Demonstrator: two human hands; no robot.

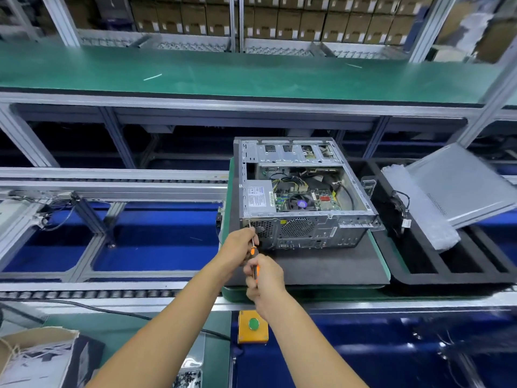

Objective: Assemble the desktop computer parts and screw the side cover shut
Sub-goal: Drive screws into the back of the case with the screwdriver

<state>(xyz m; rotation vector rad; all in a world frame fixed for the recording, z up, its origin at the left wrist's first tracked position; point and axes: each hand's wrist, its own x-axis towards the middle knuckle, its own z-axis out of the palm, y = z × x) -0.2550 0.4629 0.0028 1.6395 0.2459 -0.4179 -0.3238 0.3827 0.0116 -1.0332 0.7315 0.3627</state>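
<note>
- One computer case (303, 191), side open, lying on a dark mat (321, 264).
- Right hand (264, 281) clenched around an orange screwdriver (254, 259); left hand (240, 245) pinching its shaft at the case's rear corner.
- Side cover (458, 183) propped well to the right, over a black tray (419, 275).
- Yellow button box (253, 327) near the edge.

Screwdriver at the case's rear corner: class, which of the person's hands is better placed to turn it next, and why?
Probably the right hand: it wraps the orange handle of the screwdriver, so it can twist. The left hand pinches the shaft near the tip at the computer case, steadying it.
</note>
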